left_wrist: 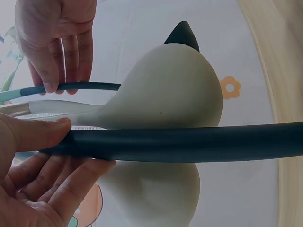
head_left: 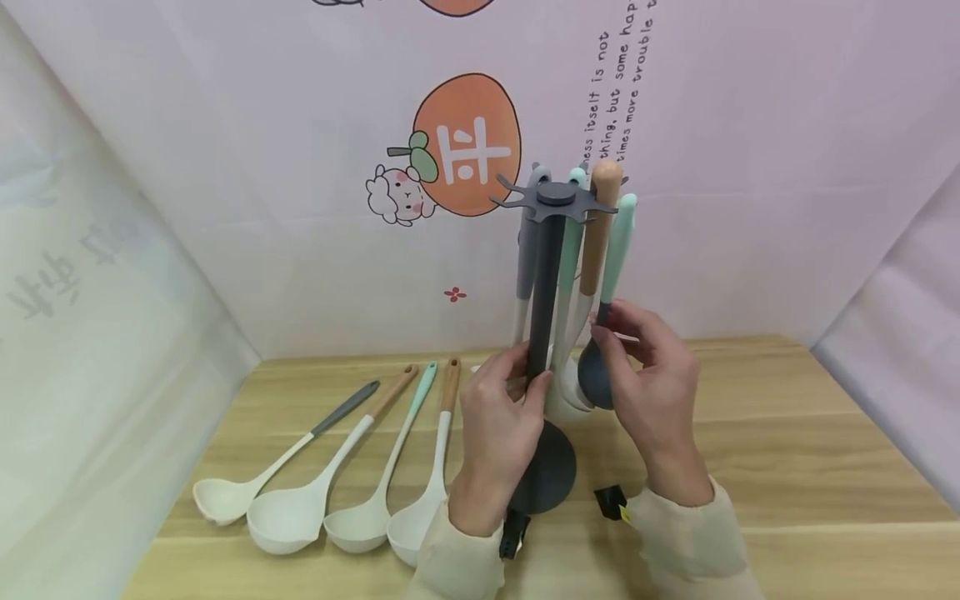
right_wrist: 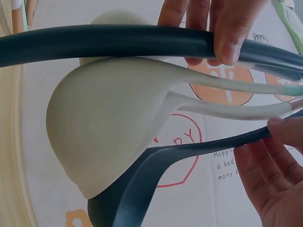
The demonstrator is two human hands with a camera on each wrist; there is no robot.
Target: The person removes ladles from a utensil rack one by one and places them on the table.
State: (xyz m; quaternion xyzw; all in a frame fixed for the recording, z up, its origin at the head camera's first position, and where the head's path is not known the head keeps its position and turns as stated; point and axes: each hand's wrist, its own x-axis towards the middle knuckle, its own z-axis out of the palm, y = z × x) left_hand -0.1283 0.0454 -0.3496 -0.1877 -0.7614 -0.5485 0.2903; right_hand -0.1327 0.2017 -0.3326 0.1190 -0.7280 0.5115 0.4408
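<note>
In the head view my left hand (head_left: 495,417) grips the dark pole (head_left: 546,292) of an upright utensil stand, fingers and thumb around it. A ring of hooks (head_left: 557,196) tops the pole, and its round dark base (head_left: 553,471) is partly hidden by that hand. With thumb and fingers my right hand (head_left: 660,392) pinches the neck of a dark ladle (head_left: 595,375) with a mint handle. The handle's top is right beside a hook. White ladles with a grey handle (head_left: 528,258), a mint handle (head_left: 572,250) and a wooden handle (head_left: 597,237) hang around the pole.
Several white ladles lie in a row on the wooden table (head_left: 787,467) at left, among them a grey-handled one (head_left: 228,500) and a wood-handled one (head_left: 281,521). Behind stands a printed pale cloth (head_left: 300,167). A small black piece (head_left: 611,502) shows near the right sleeve.
</note>
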